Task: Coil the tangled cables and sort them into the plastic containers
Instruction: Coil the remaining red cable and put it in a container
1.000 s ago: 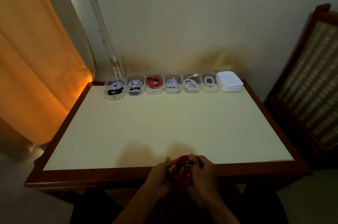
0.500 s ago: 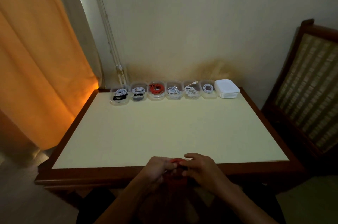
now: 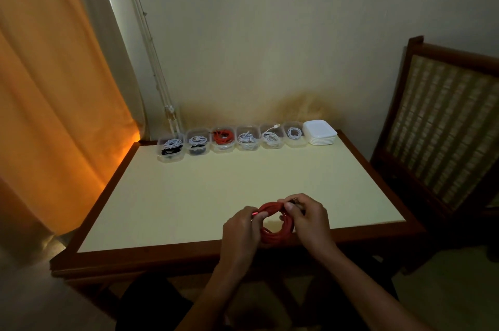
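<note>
Both hands were low in the frame, just right of centre, working a red cable [image 3: 275, 233] wound into a loose coil over the near edge of the surface [image 3: 216, 195]. The left hand [image 3: 239, 230] had its fingers curled on the coil's left side, pinching it near a small bright connector tip. The right hand [image 3: 310, 220] gripped the top right of the coil, thumb pressed over the strands.

Up along the back edge of the surface, by the wall, sat a row of six clear plastic containers [image 3: 235, 140], touching or nearly so. They had coiled cables in them, mostly white, a couple with black, one with red. A stack of white lids [image 3: 320, 132] sat right at the row's right end. Orange curtain [image 3: 54, 87] filled the left of the frame, wooden chair [image 3: 442, 128] on the right.
</note>
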